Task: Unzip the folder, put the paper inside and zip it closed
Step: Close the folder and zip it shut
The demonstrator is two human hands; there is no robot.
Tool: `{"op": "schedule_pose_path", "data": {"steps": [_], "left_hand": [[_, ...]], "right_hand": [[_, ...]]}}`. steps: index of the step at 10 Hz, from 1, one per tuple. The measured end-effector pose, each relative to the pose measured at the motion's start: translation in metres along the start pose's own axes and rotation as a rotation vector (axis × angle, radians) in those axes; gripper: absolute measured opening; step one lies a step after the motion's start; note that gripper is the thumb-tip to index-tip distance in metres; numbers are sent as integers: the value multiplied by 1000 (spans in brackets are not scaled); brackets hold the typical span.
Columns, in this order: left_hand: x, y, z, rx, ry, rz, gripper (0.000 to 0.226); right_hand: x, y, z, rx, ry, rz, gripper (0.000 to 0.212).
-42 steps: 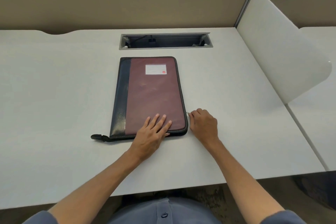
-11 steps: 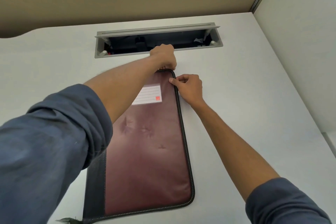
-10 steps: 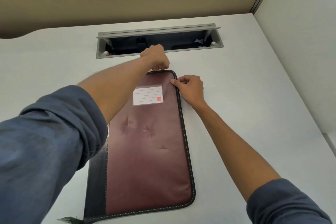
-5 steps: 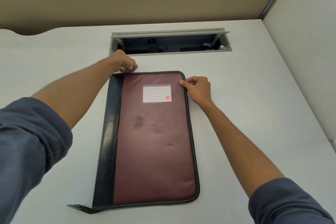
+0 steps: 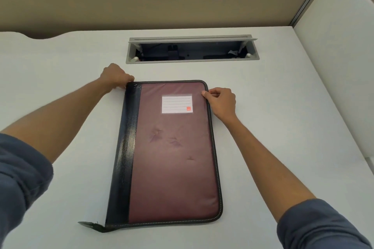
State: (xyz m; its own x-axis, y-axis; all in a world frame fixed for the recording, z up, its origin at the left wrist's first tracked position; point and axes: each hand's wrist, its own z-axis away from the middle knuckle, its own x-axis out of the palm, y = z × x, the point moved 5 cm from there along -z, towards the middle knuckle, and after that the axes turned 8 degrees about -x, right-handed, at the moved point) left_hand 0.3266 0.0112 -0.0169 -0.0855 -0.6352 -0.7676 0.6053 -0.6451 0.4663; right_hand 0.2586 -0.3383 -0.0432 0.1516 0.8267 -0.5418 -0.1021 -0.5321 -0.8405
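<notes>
A maroon folder (image 5: 172, 157) with a black spine strip lies flat on the white desk (image 5: 283, 127), its white label near the far end. My left hand (image 5: 115, 78) is at the folder's far left corner, fingers curled on the zipper there; the pull itself is hidden under the fingers. My right hand (image 5: 220, 101) pinches the folder's right edge near the far right corner. A zipper tail (image 5: 91, 225) sticks out at the near left corner. No paper is in view.
A grey cable tray opening (image 5: 192, 60) is set into the desk just beyond the folder. A white divider panel (image 5: 344, 46) stands on the right. A beige partition wall runs along the back.
My left hand has travelled left along the folder's far edge, from the far right corner to the far left corner. My right hand stays pinching the right edge.
</notes>
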Motion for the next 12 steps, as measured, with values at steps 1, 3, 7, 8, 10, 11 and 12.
{"op": "schedule_pose_path", "data": {"steps": [1,3,7,8,10,11,12], "left_hand": [[7,-19,23,120,109,-8,38],[48,-69,100,448,47,-31,69],[81,-89,128,371,122,-59,76],[81,-82,119,371,140,-57,78],[81,-74,113,358,155,-112,79],[78,-71,115,388,192,-154,75],[72,-65,132,478,264,-246,72]], "right_hand": [[2,-4,28,-80,-26,95,39],[24,-4,104,-279,-128,466,82],[32,6,99,-286,-200,540,91],[33,3,86,-291,-210,541,92],[31,1,77,-275,-231,552,92],[31,0,78,-272,-251,544,91],[22,-9,81,-287,-206,565,88]]}}
